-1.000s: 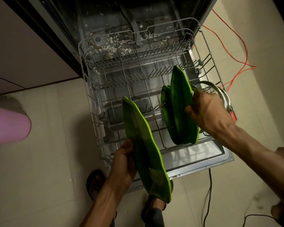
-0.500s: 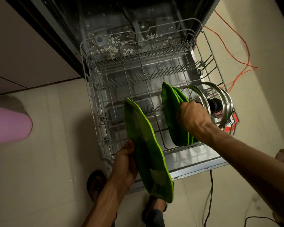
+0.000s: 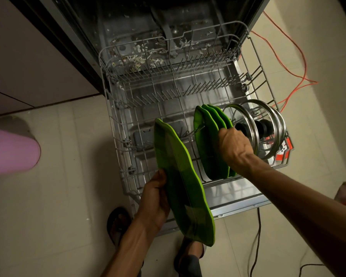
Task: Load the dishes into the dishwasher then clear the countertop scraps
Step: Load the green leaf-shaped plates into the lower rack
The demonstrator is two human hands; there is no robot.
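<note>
The dishwasher's lower wire rack (image 3: 116,140) is pulled out over the open door. My left hand (image 3: 155,198) grips a long green leaf-shaped plate (image 3: 180,176) by its left edge, holding it on edge over the rack's front. Three more green leaf plates (image 3: 210,140) stand upright in the rack's tines. My right hand (image 3: 233,146) holds the rightmost of them at its rim. Right beside it stand two steel lids (image 3: 268,124) with black knobs.
Food scraps litter the dishwasher floor (image 3: 140,58) behind the rack. An orange cable (image 3: 300,62) and a black cable (image 3: 256,246) run over the tiled floor at the right. A pink bin (image 3: 10,154) stands at the left. My sandalled feet (image 3: 118,222) are below the door.
My right hand has lowered its green plate into the rack tines beside the other standing plates. The steel lids have come into full view. My left hand keeps its plate nearly still.
</note>
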